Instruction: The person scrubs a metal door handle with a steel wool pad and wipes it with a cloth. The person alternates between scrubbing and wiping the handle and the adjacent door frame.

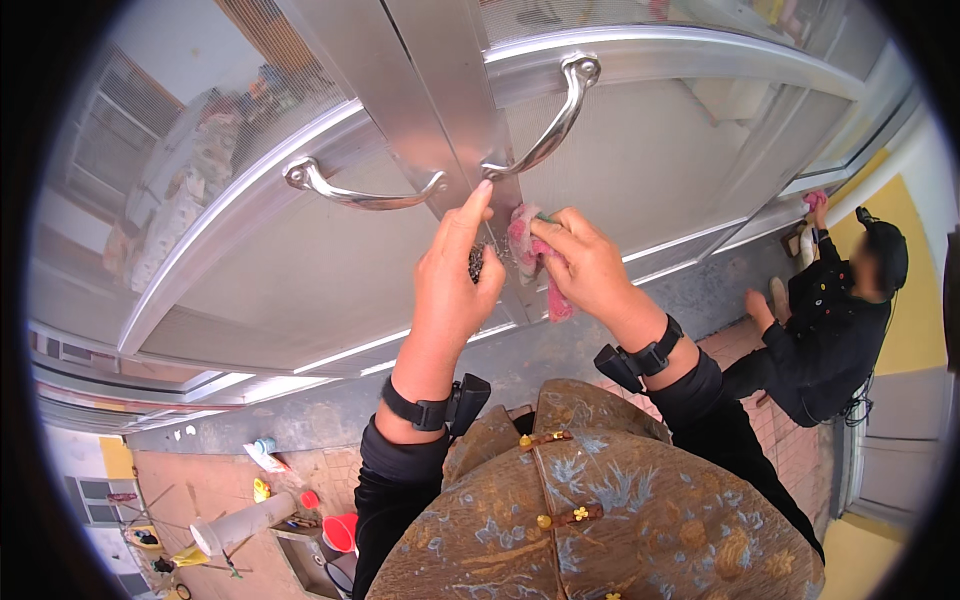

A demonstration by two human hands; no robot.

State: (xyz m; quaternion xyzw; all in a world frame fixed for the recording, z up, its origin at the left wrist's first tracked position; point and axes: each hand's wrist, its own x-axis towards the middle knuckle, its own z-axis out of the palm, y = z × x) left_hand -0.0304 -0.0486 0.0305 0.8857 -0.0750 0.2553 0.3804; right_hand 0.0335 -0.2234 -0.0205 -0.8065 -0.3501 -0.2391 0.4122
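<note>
In front of me is a silver metal double door (pixel 440 90) with ribbed glass panels and two curved chrome handles. My left hand (pixel 448 285) is raised to the middle seam, its index fingertip at the lower end of the right door handle (pixel 562 125). A dark steel wool scourer (pixel 476 262) shows between its thumb and fingers, partly hidden. My right hand (pixel 592 268) grips a bunched pink and white cloth (pixel 520 240) close to the door, just below that handle; one end of the cloth hangs down. The left door handle (pixel 370 200) is untouched.
At the right, a person (pixel 835 320) in dark clothes and a cap crouches by the door frame, a raised hand on a pink cloth. A red bucket (pixel 340 531), a pale cylinder (pixel 240 523) and several tools lie on the paved floor at lower left.
</note>
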